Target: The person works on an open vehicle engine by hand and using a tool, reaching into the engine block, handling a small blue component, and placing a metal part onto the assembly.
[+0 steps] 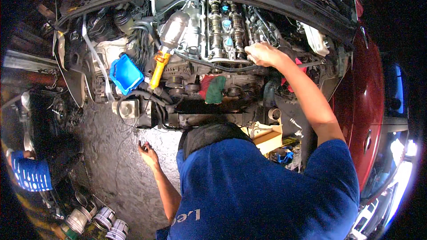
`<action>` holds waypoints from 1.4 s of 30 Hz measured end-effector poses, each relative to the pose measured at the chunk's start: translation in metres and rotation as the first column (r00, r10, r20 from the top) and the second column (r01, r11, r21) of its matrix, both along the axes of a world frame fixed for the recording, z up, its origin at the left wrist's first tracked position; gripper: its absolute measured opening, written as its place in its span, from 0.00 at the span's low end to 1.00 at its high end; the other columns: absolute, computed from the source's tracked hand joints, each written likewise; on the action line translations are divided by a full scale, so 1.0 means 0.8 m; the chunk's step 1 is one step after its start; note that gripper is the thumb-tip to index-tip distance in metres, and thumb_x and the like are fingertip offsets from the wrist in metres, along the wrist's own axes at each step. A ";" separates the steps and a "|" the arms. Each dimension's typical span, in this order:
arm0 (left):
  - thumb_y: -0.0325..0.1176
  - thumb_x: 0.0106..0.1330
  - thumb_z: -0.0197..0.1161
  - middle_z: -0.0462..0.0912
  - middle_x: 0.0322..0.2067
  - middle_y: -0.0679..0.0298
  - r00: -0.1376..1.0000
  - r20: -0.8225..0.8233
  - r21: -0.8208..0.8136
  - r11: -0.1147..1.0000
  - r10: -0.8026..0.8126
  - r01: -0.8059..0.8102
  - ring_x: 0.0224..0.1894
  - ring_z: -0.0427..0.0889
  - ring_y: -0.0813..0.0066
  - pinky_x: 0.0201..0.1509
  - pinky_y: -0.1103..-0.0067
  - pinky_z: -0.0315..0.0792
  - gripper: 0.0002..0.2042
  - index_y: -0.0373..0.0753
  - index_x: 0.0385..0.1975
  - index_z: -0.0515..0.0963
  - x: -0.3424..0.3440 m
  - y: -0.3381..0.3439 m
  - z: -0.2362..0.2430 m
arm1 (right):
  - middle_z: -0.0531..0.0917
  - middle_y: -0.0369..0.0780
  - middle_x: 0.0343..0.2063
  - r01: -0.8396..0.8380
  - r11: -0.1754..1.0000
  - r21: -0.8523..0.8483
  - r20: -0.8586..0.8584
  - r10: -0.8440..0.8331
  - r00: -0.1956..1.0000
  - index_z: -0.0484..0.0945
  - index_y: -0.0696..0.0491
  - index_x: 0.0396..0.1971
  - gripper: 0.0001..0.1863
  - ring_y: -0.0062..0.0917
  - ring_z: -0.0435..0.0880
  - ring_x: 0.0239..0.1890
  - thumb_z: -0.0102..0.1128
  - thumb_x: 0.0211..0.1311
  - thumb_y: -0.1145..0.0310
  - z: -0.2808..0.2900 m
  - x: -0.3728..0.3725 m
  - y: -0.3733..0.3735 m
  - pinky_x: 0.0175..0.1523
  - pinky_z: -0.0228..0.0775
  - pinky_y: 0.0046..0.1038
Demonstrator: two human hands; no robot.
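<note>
Fingers of the right hand are bent inward toward the thumb, at the near right corner of the opened cylinder head; how tightly they are closed, and whether they have hold of something small, I cannot tell. The left hand is half open, fingers bent and parted, well apart from the cylinder head on its near left side, above the grey floor; its fingertips look dark, too small to make out further. The cylinder head lies with two rows of camshaft lobes in sight, running away from the person, and three blue pieces sit in a line between them. Just left of the cylinder head rests a lamp-like tool, its silver body leaning over a yellow handle, and farther left of it is a blue open container. On the near side of the cylinder head hang a red rag and a green rag, touching each other. Beyond its near right corner are a tan box and a round roll. White buckets stand far off to its near left, where another person's blue shirt also shows. Well to its right is a dark red car.
</note>
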State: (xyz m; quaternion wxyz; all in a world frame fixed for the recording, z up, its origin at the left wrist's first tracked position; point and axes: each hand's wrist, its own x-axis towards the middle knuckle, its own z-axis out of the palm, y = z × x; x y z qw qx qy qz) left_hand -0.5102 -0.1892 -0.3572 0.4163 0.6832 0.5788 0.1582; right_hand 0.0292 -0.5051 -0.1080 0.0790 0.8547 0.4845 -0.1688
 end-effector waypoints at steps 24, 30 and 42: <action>0.37 0.68 0.60 0.78 0.22 0.58 0.966 -0.085 -0.516 0.819 0.243 -0.251 0.17 0.75 0.70 0.17 0.76 0.70 0.26 0.38 0.64 0.62 -0.133 -0.080 -0.095 | 0.75 0.46 0.28 0.222 0.975 -0.027 -0.054 -0.223 0.973 0.75 0.54 0.35 0.07 0.43 0.78 0.35 0.55 0.55 0.75 0.007 -0.020 -0.013 0.39 0.73 0.42; 0.38 0.68 0.60 0.80 0.23 0.56 0.969 -0.145 -0.549 0.798 0.201 -0.248 0.19 0.77 0.70 0.17 0.75 0.71 0.27 0.37 0.65 0.62 -0.143 -0.092 -0.093 | 0.80 0.50 0.33 0.211 0.977 -0.008 -0.055 -0.211 0.976 0.76 0.56 0.35 0.07 0.47 0.81 0.40 0.54 0.62 0.69 0.011 -0.020 -0.011 0.43 0.75 0.42; 0.40 0.70 0.59 0.79 0.34 0.60 0.977 -0.060 -0.551 0.809 0.206 -0.205 0.27 0.77 0.72 0.25 0.75 0.73 0.26 0.43 0.65 0.60 -0.084 -0.063 -0.076 | 0.83 0.54 0.32 0.198 0.980 0.000 -0.076 -0.198 0.977 0.77 0.55 0.37 0.13 0.50 0.83 0.37 0.53 0.67 0.60 0.024 -0.023 -0.005 0.42 0.76 0.47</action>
